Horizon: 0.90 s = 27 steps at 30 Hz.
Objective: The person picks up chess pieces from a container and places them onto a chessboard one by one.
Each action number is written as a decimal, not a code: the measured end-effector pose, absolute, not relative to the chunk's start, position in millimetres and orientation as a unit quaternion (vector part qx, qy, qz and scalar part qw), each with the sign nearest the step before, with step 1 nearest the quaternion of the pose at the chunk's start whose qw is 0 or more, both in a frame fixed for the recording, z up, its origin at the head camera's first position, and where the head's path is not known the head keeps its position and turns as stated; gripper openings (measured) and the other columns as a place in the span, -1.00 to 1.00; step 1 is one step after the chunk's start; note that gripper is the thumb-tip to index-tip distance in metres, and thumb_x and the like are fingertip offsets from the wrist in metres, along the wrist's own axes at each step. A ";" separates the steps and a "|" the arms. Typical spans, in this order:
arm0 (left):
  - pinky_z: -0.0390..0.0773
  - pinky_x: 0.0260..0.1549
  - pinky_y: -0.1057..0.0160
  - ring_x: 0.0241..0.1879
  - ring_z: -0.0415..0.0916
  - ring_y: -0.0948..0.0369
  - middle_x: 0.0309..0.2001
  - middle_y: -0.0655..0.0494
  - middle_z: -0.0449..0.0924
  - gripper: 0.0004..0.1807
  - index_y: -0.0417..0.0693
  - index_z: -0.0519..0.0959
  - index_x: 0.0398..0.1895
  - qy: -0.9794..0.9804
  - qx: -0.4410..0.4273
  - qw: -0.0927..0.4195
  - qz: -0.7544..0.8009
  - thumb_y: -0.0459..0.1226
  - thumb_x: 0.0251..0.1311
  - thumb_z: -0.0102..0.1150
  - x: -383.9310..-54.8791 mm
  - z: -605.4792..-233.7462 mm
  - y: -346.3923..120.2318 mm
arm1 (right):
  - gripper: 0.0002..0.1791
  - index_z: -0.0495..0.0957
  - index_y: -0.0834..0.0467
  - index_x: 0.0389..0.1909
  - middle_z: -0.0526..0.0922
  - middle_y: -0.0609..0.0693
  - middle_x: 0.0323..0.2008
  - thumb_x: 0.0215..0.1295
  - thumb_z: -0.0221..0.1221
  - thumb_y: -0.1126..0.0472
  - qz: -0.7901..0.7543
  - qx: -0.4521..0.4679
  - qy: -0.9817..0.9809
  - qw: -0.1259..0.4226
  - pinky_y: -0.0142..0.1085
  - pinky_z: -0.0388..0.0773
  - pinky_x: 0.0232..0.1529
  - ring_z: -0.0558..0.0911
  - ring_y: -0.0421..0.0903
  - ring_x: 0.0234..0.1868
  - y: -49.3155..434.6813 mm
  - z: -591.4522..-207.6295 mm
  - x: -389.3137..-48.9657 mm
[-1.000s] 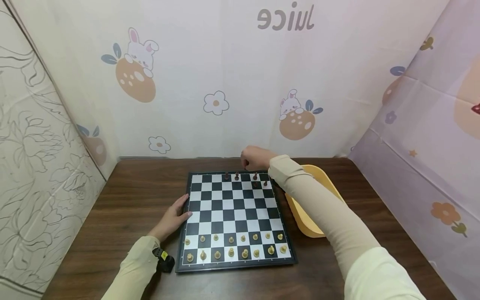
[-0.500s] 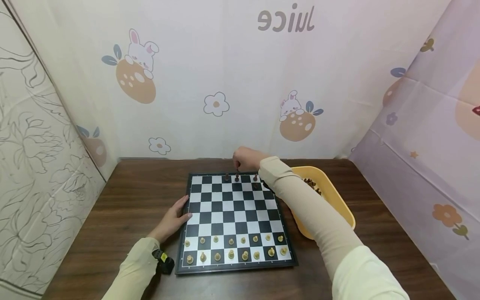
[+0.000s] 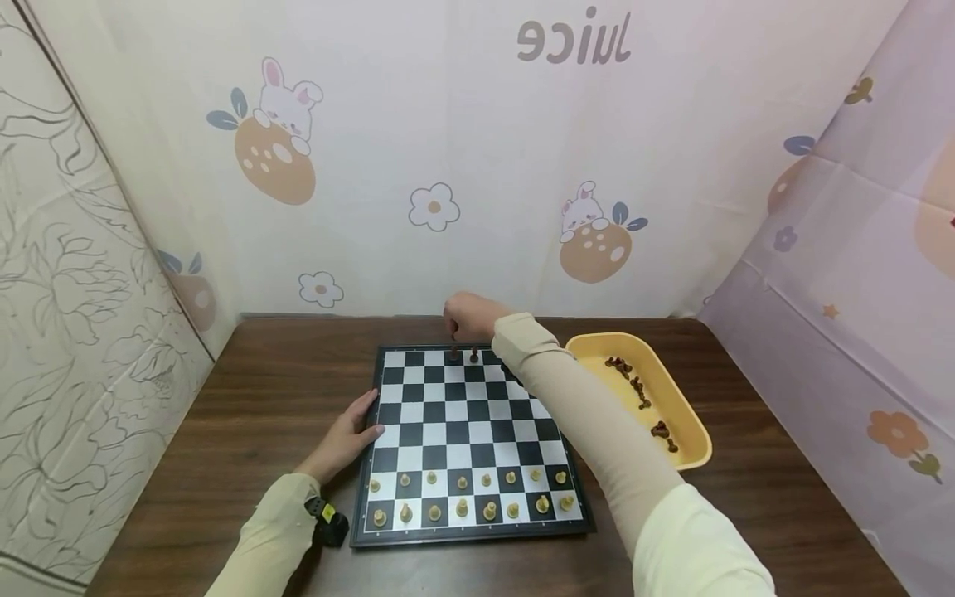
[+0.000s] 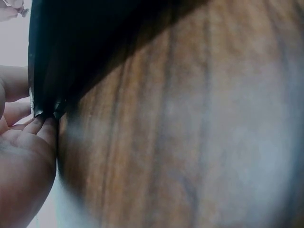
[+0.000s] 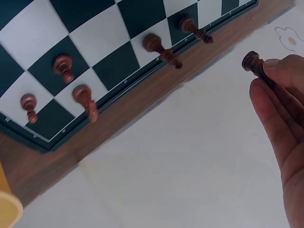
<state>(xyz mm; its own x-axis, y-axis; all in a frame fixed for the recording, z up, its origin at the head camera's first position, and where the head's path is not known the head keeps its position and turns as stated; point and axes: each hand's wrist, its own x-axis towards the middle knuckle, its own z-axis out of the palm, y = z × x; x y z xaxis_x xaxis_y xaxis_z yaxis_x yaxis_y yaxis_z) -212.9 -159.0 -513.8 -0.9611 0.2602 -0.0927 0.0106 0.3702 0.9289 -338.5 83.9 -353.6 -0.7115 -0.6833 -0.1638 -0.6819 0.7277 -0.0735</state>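
My left hand (image 3: pixel 343 435) rests at the left edge of a black-and-white chessboard (image 3: pixel 457 433), thumb on its rim; in the left wrist view its fingertips (image 4: pixel 34 124) meet the board's dark side. Over the far edge, my right hand (image 5: pixel 285 95) pinches a dark brown chess piece (image 5: pixel 251 61) between thumb and fingers, base outward; its upper part is hidden. Several brown pieces stand on the far rows: a pawn (image 5: pixel 28 108) at the corner, another pawn (image 5: pixel 62 67), and taller pieces (image 5: pixel 160 50) on the back row. The right sleeve covers some in the head view.
Two rows of light-coloured chess pieces (image 3: pixel 462 507) stand on the near side of the board. Right of it, a yellow tray (image 3: pixel 694 431) contains several loose brown pieces (image 3: pixel 640 390). A printed curtain (image 3: pixel 358 166) hangs behind the wooden table (image 3: pixel 298 365).
My right hand has moved left along the board's far edge, and the sleeve has shifted left, uncovering the tray and the pieces in it. The left hand has stayed put.
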 end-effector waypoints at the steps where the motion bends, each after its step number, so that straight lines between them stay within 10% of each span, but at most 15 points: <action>1: -0.06 0.34 -0.07 0.44 -0.19 -0.14 0.48 -0.22 -0.16 -0.26 -0.15 -0.01 0.49 0.820 0.083 0.112 0.554 -0.37 0.31 0.08 -212.9 -513.4 -159.0 | -0.76 0.70 0.22 -0.55 0.67 -0.02 -0.52 0.09 0.13 0.53 -0.006 -0.373 0.924 0.086 -0.41 0.46 -0.46 0.44 -0.20 -0.53 82.1 -354.2 -339.0; 6: -0.06 0.34 -0.08 0.43 -0.18 -0.16 0.48 -0.24 -0.16 -0.27 -0.17 0.00 0.49 0.821 0.086 0.110 0.554 -0.38 0.31 0.08 -214.2 -513.6 -159.7 | -0.71 0.57 0.18 -0.70 0.45 -0.10 -0.70 0.04 0.07 0.55 -0.012 -0.384 0.920 0.077 -0.42 0.23 -0.58 0.26 -0.21 -0.61 74.8 -359.8 -343.2; 18: -0.06 0.35 -0.06 0.44 -0.18 -0.12 0.48 -0.24 -0.16 -0.25 -0.19 0.00 0.48 0.813 0.086 0.109 0.566 -0.42 0.28 0.08 -217.0 -518.1 -160.4 | -0.79 0.65 0.17 -0.57 0.61 -0.07 -0.55 0.08 0.16 0.51 -0.017 -0.376 0.921 0.097 -0.41 0.44 -0.49 0.46 -0.19 -0.53 56.8 -368.9 -346.1; 27: -0.04 0.34 -0.08 0.43 -0.16 -0.14 0.47 -0.24 -0.14 -0.26 -0.18 0.02 0.48 0.815 0.087 0.102 0.563 -0.41 0.28 0.09 -218.4 -518.2 -160.4 | -0.59 0.27 0.07 -0.80 0.18 -0.14 -0.77 0.01 0.11 0.56 -0.026 -0.388 0.917 0.090 -0.41 0.13 -0.62 0.15 -0.21 -0.66 49.2 -381.4 -350.1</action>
